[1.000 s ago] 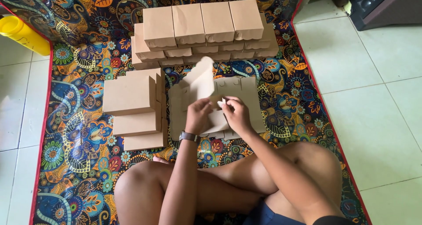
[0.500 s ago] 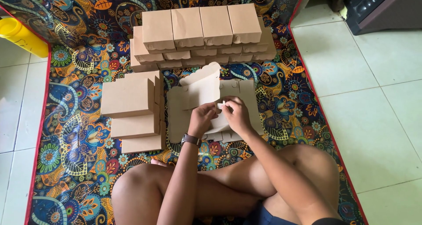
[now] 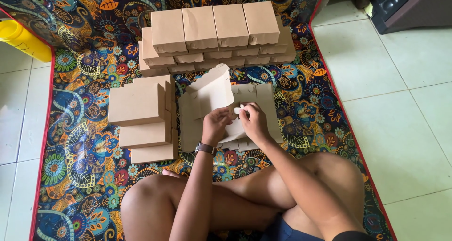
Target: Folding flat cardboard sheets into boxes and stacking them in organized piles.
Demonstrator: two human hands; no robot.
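I sit cross-legged on a colourful patterned mat (image 3: 84,175). My left hand (image 3: 215,125), with a watch on its wrist, and my right hand (image 3: 253,121) both grip a partly folded brown cardboard box blank (image 3: 211,92) whose flap stands up in front of me. Under it lies a pile of flat unfolded blanks (image 3: 263,99). My fingers pinch the blank's lower edge close together.
Folded brown boxes are stacked in rows at the back (image 3: 216,26). A second stack of folded boxes (image 3: 139,109) stands to my left. A yellow cylinder (image 3: 23,39) lies at the far left. White floor tiles (image 3: 400,109) surround the mat; a dark object (image 3: 409,5) sits top right.
The raised flap of the blank has tipped a little more upright and my hands have shifted slightly along its lower edge. The stacks have not moved.
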